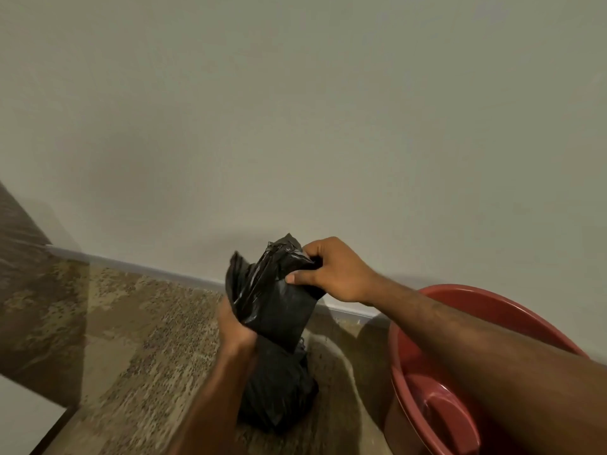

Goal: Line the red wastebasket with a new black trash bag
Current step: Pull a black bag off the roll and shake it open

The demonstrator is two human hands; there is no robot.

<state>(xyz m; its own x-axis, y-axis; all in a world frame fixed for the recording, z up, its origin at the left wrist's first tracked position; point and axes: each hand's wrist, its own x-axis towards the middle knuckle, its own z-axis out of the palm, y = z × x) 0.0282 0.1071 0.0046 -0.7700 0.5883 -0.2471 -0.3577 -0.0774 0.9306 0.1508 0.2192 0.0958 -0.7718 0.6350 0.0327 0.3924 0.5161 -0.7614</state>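
Note:
A folded black trash bag (274,297) is held up in front of the wall, still bunched and mostly folded. My right hand (331,270) grips its upper right edge with thumb and fingers. My left hand (235,326) holds its lower left side from beneath. The red wastebasket (427,382) stands on the floor at the lower right, its inside bare and red; my right forearm crosses over its rim and hides part of it.
A filled, tied black trash bag (279,392) sits on the speckled floor (138,323) just left of the wastebasket, below my hands. A plain wall (295,126) with a grey baseboard (147,267) runs behind. A dark panel (23,257) stands at the left.

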